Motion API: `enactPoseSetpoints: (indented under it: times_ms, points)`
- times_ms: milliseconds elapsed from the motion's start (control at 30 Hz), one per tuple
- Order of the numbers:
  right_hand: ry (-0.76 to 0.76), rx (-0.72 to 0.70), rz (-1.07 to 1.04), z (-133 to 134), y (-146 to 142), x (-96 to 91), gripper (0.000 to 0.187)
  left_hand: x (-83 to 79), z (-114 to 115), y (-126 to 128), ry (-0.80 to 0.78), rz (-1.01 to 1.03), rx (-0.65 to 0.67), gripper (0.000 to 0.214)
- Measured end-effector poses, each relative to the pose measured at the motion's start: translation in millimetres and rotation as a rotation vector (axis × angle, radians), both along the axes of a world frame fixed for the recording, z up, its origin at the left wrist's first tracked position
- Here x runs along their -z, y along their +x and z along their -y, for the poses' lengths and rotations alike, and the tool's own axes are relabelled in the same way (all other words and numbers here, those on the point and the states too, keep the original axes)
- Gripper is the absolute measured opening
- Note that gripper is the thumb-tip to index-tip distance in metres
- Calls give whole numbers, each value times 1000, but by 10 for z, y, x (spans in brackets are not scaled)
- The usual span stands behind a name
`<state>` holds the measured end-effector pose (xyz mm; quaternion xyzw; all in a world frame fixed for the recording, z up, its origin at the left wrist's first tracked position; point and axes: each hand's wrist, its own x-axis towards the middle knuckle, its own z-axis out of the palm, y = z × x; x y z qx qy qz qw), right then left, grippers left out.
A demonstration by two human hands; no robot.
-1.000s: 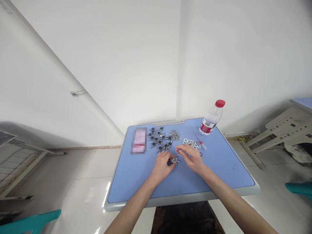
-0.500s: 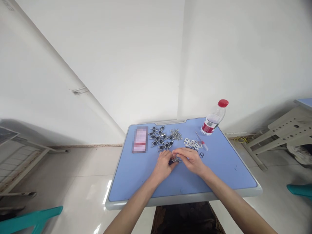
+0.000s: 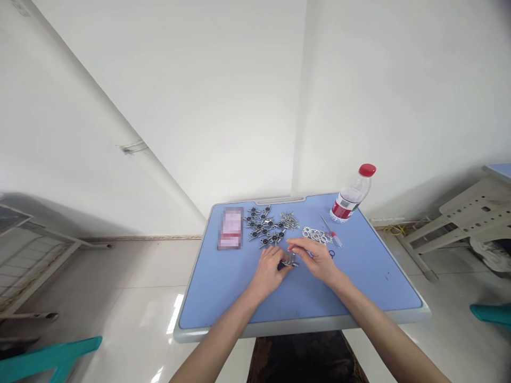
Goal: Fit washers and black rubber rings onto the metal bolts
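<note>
Both my hands meet over the middle of a blue table [image 3: 359, 287]. My left hand [image 3: 270, 268] is curled round a small metal cross-shaped part with a dark hub [image 3: 289, 261], pressing it on the tabletop. My right hand [image 3: 315, 256] pinches something tiny above that part with thumb and forefinger; what it holds is too small to name. Just beyond the hands lie a heap of similar cross-shaped parts [image 3: 262, 226], a pile of silver screws [image 3: 288, 219] and a cluster of white rings [image 3: 315, 234].
A clear bottle with a red cap [image 3: 352, 196] stands at the table's far right corner. A thin red-handled screwdriver [image 3: 331, 231] lies near it. A blurred pink card [image 3: 230, 229] lies far left. Another desk [image 3: 471, 213] stands right; teal chair parts [image 3: 48, 361] show below.
My right hand lifted its pinched fingertips a little off the part and shifted slightly right. My left hand stayed on the part. The view drifted a little.
</note>
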<state>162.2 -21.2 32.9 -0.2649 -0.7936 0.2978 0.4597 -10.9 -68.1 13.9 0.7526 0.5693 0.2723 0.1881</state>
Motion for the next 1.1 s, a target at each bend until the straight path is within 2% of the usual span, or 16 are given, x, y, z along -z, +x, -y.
enactPoseSetpoints:
  times_ms: [167,333,533,667,800,967,1100]
  points:
    - [-39,69,-2,2,32,-44,14,2,1,1,-2,16,3,7]
    - [48,112,12,59,-16,-54,16,5,-1,11,2,32,-2,9]
    - [62,154,18,83,-42,-38,15,3,-3,12,-1,17,-12,11]
    - [19,180,-85,87,-25,-5,11,1,-1,3,3,22,-8,8]
    - [-54,131,-157,105,-19,-4,12,-13,-6,2,-11,14,6,8]
    - [5,20,-58,115,-65,3,14,-25,-15,4,-30,-18,-20,13]
    - [-4,-1,-52,117,-79,4,14,-24,-16,4,-31,-20,-13,11]
